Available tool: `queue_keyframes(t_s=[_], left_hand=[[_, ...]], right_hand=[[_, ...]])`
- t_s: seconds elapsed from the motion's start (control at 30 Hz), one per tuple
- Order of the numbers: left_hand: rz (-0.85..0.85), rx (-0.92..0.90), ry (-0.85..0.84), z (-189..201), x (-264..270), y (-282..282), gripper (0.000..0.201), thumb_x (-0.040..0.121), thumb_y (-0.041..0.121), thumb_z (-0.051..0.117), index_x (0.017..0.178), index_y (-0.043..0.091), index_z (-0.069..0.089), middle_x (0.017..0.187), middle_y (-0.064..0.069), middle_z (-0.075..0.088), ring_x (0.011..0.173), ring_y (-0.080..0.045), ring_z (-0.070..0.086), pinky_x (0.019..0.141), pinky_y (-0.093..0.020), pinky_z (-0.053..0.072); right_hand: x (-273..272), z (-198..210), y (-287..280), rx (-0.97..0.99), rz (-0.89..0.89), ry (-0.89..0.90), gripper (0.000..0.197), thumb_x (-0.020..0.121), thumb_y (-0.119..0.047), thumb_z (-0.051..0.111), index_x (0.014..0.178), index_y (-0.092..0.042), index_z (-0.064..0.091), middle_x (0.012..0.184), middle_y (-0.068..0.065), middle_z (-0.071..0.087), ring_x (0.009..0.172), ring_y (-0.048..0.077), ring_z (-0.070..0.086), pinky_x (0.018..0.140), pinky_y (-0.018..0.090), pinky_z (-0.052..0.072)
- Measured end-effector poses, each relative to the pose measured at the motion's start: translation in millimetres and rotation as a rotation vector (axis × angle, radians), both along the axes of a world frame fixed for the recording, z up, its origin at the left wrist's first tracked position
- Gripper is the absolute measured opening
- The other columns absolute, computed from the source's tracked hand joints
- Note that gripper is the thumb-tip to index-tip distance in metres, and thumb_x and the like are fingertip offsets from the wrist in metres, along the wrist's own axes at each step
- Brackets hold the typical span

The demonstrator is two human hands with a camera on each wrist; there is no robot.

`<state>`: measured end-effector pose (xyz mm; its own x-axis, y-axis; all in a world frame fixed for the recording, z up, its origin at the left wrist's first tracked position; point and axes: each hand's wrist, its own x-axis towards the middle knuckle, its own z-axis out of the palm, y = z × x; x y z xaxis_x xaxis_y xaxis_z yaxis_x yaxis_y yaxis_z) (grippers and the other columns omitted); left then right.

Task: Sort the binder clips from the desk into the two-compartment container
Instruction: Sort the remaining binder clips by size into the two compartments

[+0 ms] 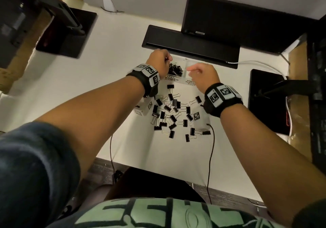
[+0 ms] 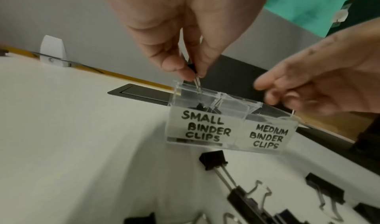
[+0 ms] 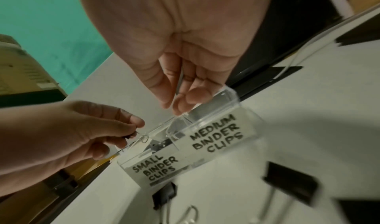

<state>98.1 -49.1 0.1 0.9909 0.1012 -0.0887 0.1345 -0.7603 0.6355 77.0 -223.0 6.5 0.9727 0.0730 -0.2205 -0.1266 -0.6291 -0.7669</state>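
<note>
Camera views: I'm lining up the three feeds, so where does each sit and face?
Head: above, facing down at container, desk clips; shows both forearms.
Left wrist: looks along left hand pinching a small clip over the container.
Right wrist: looks along right hand above it.
Both wrist views share the container labels and the opposite hand.
</note>
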Motion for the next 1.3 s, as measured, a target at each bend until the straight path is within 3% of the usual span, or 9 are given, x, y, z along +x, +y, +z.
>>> queue_keyframes(t_s=[0.17, 0.27, 0.43, 0.57, 0.73, 0.87, 0.93, 1.07, 1.3], left_hand=[[-0.117, 0.065, 0.055, -2, 0, -7, 0.026, 0.092, 0.004, 0.049, 0.11, 0.016, 0.063, 0.12, -0.008, 0.06, 0.105, -0.023, 0.06, 0.087, -0.026, 0.046], [-0.177, 0.06, 0.017, -4, -11, -11, 0.033, 0.09, 0.0, 0.05, 0.116, 0.018, 0.061, 0.126, -0.009, 0.052, 0.107, -0.022, 0.056, 0.09, -0.024, 0.044], [-0.37, 0.121, 0.093, -12, -49, -18, 0.022, 0.085, -0.002, 0.055, 0.098, 0.013, 0.063, 0.103, -0.004, 0.054, 0.088, -0.018, 0.056, 0.081, -0.024, 0.047], [-0.431, 0.17, 0.24, -29, -72, -18, 0.017, 0.087, 0.002, 0.057, 0.097, 0.012, 0.066, 0.106, -0.004, 0.058, 0.096, -0.02, 0.059, 0.081, -0.023, 0.045], [-0.429, 0.157, 0.239, -36, -76, -21, 0.023, 0.086, 0.004, 0.057, 0.106, 0.01, 0.067, 0.118, -0.01, 0.054, 0.102, -0.022, 0.056, 0.083, -0.019, 0.039], [-0.413, 0.142, 0.212, -34, -72, -27, 0.029, 0.089, 0.007, 0.054, 0.116, 0.014, 0.062, 0.122, -0.011, 0.05, 0.103, -0.026, 0.058, 0.092, -0.03, 0.048], [-0.433, 0.156, 0.228, -33, -73, -26, 0.037, 0.088, 0.004, 0.053, 0.123, 0.017, 0.058, 0.123, -0.01, 0.046, 0.1, -0.026, 0.057, 0.09, -0.035, 0.052], [-0.474, 0.165, 0.212, -34, -83, -23, 0.031, 0.085, 0.005, 0.056, 0.113, 0.018, 0.06, 0.116, -0.006, 0.049, 0.1, -0.022, 0.054, 0.086, -0.035, 0.052], [-0.558, 0.197, 0.272, -38, -106, -27, 0.024, 0.084, 0.014, 0.063, 0.108, 0.016, 0.063, 0.111, -0.006, 0.054, 0.1, -0.023, 0.057, 0.088, -0.038, 0.052]], right_hand=[[-50, -4, -40, 0.006, -0.007, 0.155, 0.02, 0.089, -0.01, 0.053, 0.091, -0.021, 0.07, 0.1, -0.001, 0.066, 0.089, 0.017, 0.062, 0.08, 0.028, 0.052], [-79, -10, -51, -0.057, 0.082, 0.264, 0.02, 0.088, -0.008, 0.054, 0.09, -0.018, 0.071, 0.097, -0.003, 0.067, 0.091, 0.014, 0.061, 0.082, 0.025, 0.047], [-102, -17, -55, -0.221, 0.216, 0.348, 0.018, 0.089, -0.012, 0.055, 0.094, -0.011, 0.072, 0.093, -0.004, 0.061, 0.088, 0.012, 0.054, 0.081, 0.023, 0.041], [-100, -24, -55, -0.229, 0.172, 0.3, 0.026, 0.09, -0.007, 0.047, 0.098, -0.014, 0.071, 0.1, -0.001, 0.063, 0.092, 0.015, 0.058, 0.082, 0.023, 0.043], [-96, -27, -70, -0.159, 0.035, 0.23, 0.026, 0.088, -0.005, 0.049, 0.092, -0.021, 0.07, 0.103, 0.001, 0.067, 0.092, 0.015, 0.059, 0.081, 0.022, 0.043], [-105, -28, -80, -0.215, 0.002, 0.225, 0.024, 0.086, -0.002, 0.052, 0.094, -0.018, 0.068, 0.106, 0.002, 0.065, 0.093, 0.014, 0.056, 0.082, 0.022, 0.04], [-110, -30, -79, -0.241, 0.027, 0.211, 0.024, 0.082, -0.001, 0.059, 0.097, -0.017, 0.066, 0.104, 0.002, 0.062, 0.09, 0.013, 0.054, 0.082, 0.023, 0.041], [-115, -31, -67, -0.256, 0.083, 0.158, 0.024, 0.083, -0.005, 0.064, 0.106, -0.012, 0.062, 0.102, -0.001, 0.052, 0.088, 0.01, 0.047, 0.083, 0.022, 0.04], [-112, -40, -54, -0.287, 0.072, 0.083, 0.02, 0.082, -0.002, 0.063, 0.102, -0.008, 0.062, 0.094, 0.0, 0.049, 0.085, 0.012, 0.047, 0.083, 0.026, 0.045]])
